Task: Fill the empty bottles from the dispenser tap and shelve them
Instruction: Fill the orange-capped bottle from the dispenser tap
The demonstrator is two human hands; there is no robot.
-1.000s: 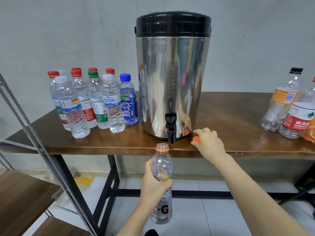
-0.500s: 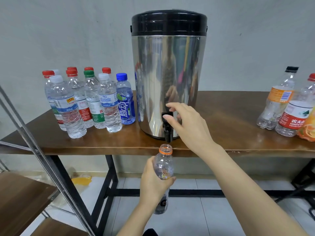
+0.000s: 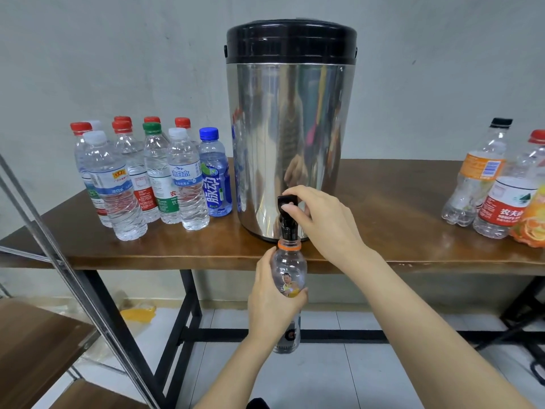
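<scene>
My right hand (image 3: 321, 219) has come up from the table (image 3: 383, 231) to pinch the tap (image 3: 286, 215), and my left hand (image 3: 272, 299), gripping the uncapped bottle (image 3: 290, 270), has lifted its mouth right under it, so filling can begin.

A plain back room: bare grey wall (image 3: 118, 54), tiled floor (image 3: 324, 379), wooden table (image 3: 398, 202), metal shelf rack (image 3: 38, 343).

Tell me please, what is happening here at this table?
A person is about to fill a bottle. The left hand grips an uncapped sports bottle, its mouth right under the spout of the steel dispenser. The right hand pinches the black tap lever. No water stream can be seen. Capped water bottles stand on the table left of the dispenser, other bottles at the far right.
</scene>
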